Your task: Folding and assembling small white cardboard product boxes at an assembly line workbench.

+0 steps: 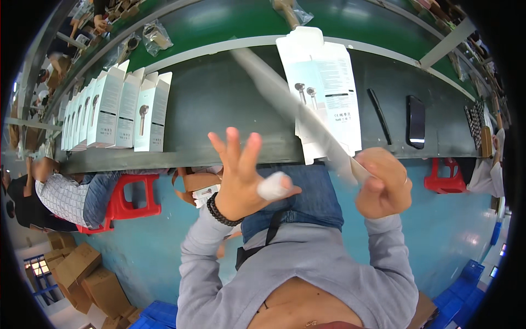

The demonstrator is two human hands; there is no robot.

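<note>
My right hand pinches one end of a flat white carton blank, which is smeared by motion and seen nearly edge-on. From my fingers the blank slants up and to the left across the bench. My left hand is open, its fingers spread and holding nothing, just in front of the bench edge. White wrapping covers one of its fingers, and a dark beaded bracelet circles the wrist. Behind the moving blank lie flat printed cartons, how many I cannot tell. At the left stand several erected white boxes with raised top flaps.
On the dark bench, a black pen and a phone lie right of the flat cartons. Bagged items rest on the green conveyor beyond. A red stool and a seated person are at the left.
</note>
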